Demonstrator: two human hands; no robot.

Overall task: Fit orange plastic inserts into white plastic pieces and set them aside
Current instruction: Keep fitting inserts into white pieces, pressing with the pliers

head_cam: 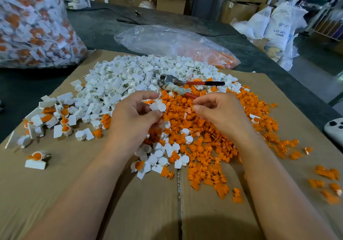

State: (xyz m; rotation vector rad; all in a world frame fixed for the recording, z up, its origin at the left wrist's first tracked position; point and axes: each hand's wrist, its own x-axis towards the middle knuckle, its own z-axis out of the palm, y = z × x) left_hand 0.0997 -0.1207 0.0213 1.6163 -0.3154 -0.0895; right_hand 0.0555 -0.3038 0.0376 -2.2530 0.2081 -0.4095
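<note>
1 white piece (158, 107) is pinched by the left hand (133, 115) above the orange inserts (204, 128). Whether the curled right hand (219, 111) holds anything cannot be told. Fitting is judged pending: 1 insert must be aligned and pressed in.

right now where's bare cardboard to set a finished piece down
Bare cardboard lies at near left, below the lone assembled piece, and between the forearms along the seam. Crowded: the white pile, orange pile and pliers in the middle; loose orange inserts dot the right.
</note>
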